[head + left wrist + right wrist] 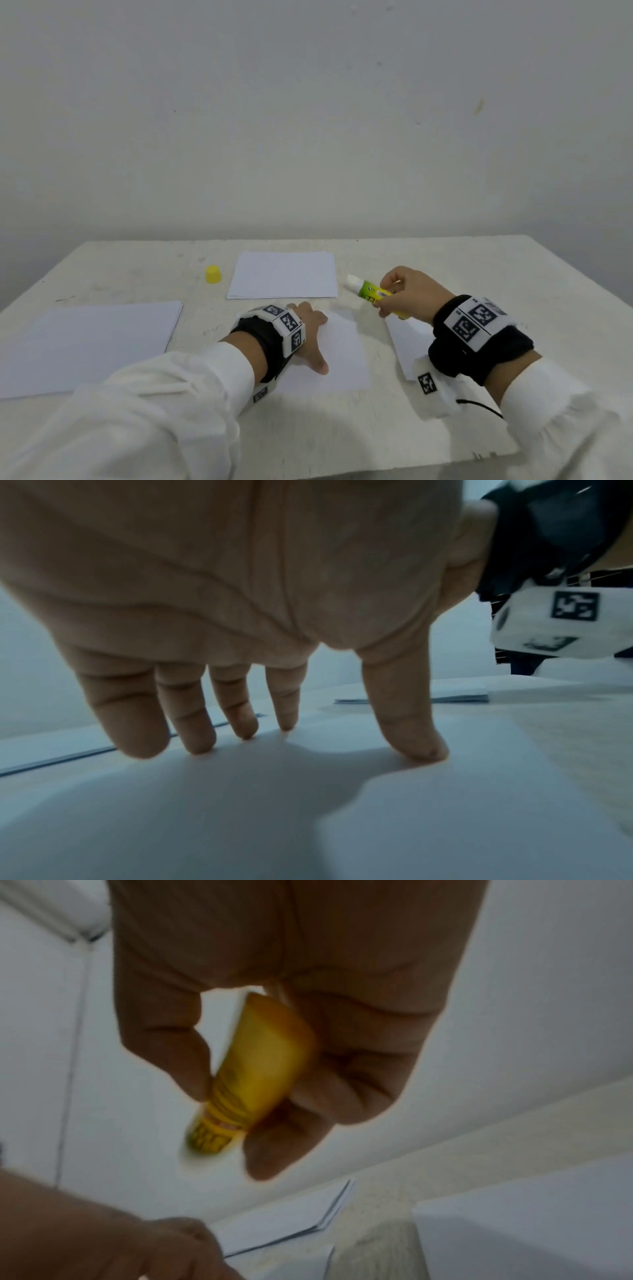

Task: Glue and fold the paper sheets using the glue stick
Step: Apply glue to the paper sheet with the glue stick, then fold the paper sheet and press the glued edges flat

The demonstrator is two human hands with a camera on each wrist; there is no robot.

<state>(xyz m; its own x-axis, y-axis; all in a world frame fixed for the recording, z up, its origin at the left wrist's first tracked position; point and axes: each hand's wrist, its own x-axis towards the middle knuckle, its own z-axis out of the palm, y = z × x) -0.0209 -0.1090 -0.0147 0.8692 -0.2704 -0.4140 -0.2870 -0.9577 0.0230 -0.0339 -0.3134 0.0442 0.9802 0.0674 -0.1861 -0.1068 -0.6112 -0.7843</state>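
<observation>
Item, working sheet point(337, 356): single white paper, near centre of the table point(342, 428); lies flat, pinned by the left hand point(308, 337), whose fingers point(192, 723) are straight and spread, tips and thumb pressing down, likely so the sheet will not slide under the glue

Item, glue stick point(371, 294): yellow-green tube, uncapped, white tip pointing far-left; held in the air just right of the working sheet by the right hand point(411, 296), fingers curled around the lower barrel; tip clear of any paper, so gluing looks not yet begun on this sheet

Item, cap point(213, 274): yellow, standing on the table far-left of centre, well apart from the stick, set aside for recapping

Item, paper stack point(282, 275): far centre, untouched

Item, second stack point(85, 342): left, near edge

Item, further sheet point(406, 346): under the right wrist, partly hidden
</observation>
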